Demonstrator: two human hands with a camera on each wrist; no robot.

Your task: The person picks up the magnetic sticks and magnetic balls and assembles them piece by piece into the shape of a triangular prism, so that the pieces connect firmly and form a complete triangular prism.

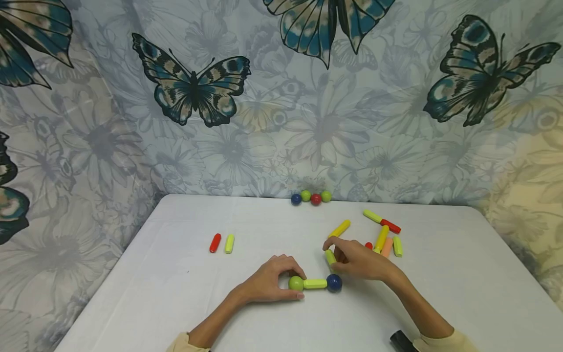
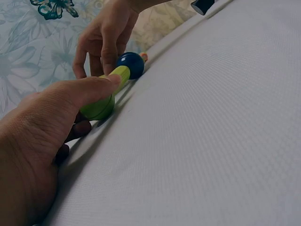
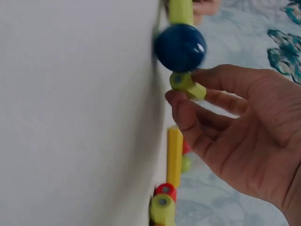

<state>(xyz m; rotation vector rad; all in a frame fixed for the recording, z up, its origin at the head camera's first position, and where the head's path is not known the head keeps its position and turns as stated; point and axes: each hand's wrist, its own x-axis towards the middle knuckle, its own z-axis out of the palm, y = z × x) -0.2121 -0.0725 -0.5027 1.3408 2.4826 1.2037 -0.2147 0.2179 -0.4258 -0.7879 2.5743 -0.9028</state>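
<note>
My left hand [image 1: 272, 279] grips a green ball [image 1: 296, 283], thumb in front and fingers behind. A lime-green rod [image 1: 315, 283] joins that ball to a dark blue ball [image 1: 334, 283], the row lying along the tabletop. Just behind the blue ball, my right hand [image 1: 358, 259] pinches a second lime-green rod [image 1: 330, 260] between thumb and fingers. In the right wrist view this held rod [image 3: 188, 86] has a round grey spot on its end face, close by the blue ball [image 3: 180, 47].
Loose rods, among them a yellow rod [image 1: 339, 229] and an orange rod [image 1: 387, 247], lie right of my right hand. A red rod [image 1: 215, 243] and a lime-green rod [image 1: 229, 243] lie at left. Several balls line the back edge, including a red ball [image 1: 315, 199].
</note>
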